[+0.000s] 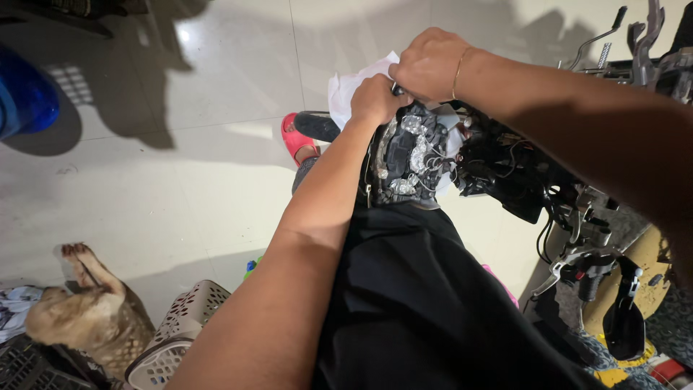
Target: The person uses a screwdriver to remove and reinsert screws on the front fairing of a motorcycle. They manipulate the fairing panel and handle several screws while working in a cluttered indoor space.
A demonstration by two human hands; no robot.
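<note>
My left hand point(377, 100) is closed around a dark tool handle at the top of a motorcycle's exposed front wiring and headlight assembly point(410, 155). My right hand point(427, 63), with a thin bracelet on the wrist, is closed just above it, gripping the same spot against a white cloth or paper point(345, 88). The tool's tip is hidden between the two fists. Tangled black cables point(498, 162) spread to the right of the assembly. My black shirt point(433, 303) fills the lower middle of the view.
The handlebar with brake lever point(570, 263) and a mirror point(625, 318) sits lower right. A foot in a red sandal point(297, 137) stands on the white tiled floor. A tan dog point(90, 310) lies lower left beside a beige perforated basket point(177, 336). A blue container point(25, 94) is at far left.
</note>
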